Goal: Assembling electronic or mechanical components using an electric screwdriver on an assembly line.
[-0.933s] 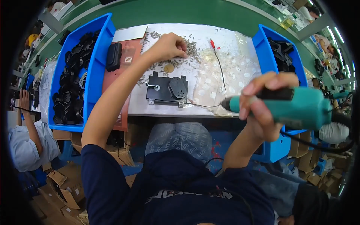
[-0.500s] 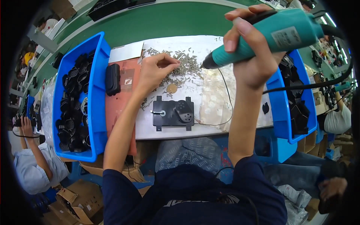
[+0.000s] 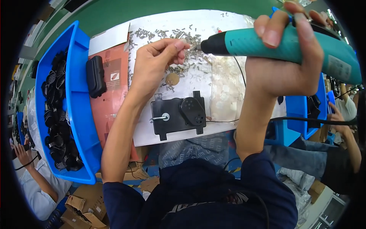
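**Screw Met Driver Tip Above the Desk**

In the upper middle of the frame, the left hand [image 3: 154,63] pinched a small screw [image 3: 189,42] between thumb and forefinger, holding it up against the dark tip of a teal electric screwdriver [image 3: 274,45], apparently so the bit could take it. The right hand [image 3: 284,65], upper right, was clenched around the screwdriver's body, fingers wrapped over the top, keeping the tool nearly level and pointed left toward the screw. A black cable [image 3: 316,121] ran off to the right edge.

Just behind the two hands, a scatter of loose screws [image 3: 167,34] lay on the white sheet [image 3: 152,133] covering the desk, close enough for easy picking. Below the left hand, at centre frame, a flat black plastic part [image 3: 179,114] with a round speaker-like grille and a metal pin lay face up, directly before the person. A blue bin [image 3: 82,126] at left held many black parts; a single black casing [image 3: 95,76] rested on a reddish mat [image 3: 110,110] beside it. Another blue bin [image 3: 305,114] stood at right.
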Available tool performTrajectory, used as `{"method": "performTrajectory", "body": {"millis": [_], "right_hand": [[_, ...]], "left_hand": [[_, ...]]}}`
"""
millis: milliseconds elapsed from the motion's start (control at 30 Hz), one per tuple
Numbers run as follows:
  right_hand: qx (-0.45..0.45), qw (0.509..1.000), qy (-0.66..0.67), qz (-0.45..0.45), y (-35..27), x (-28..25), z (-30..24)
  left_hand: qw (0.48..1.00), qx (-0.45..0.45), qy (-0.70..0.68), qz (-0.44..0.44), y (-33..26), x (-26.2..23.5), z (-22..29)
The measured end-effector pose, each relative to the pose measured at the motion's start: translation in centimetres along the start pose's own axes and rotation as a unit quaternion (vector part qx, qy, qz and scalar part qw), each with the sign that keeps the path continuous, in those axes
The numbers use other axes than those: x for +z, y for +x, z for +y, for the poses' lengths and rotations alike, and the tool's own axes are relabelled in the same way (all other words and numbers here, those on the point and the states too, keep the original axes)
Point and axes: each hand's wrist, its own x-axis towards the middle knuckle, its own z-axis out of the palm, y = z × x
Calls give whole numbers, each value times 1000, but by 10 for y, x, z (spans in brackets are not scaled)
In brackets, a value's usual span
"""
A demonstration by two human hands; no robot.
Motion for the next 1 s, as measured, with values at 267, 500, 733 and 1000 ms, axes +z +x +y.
{"method": "performTrajectory", "body": {"millis": [267, 500, 733, 1000], "right_hand": [[-27, 991, -129, -15, 5, -7, 0], [-8, 997, -34, -74, 5, -18, -2], [-42, 997, -33, -65, 2, -6, 0], [68, 939, 23, -338, 5, -37, -42]], "left_hand": [[989, -80, -100, -69, 2, 1, -4], [985, -110, -93, -96, 1, 2, -1], [980, -110, -119, -117, -1, -1, 3], [968, 0, 79, -240, -4, -2, 9]]}}
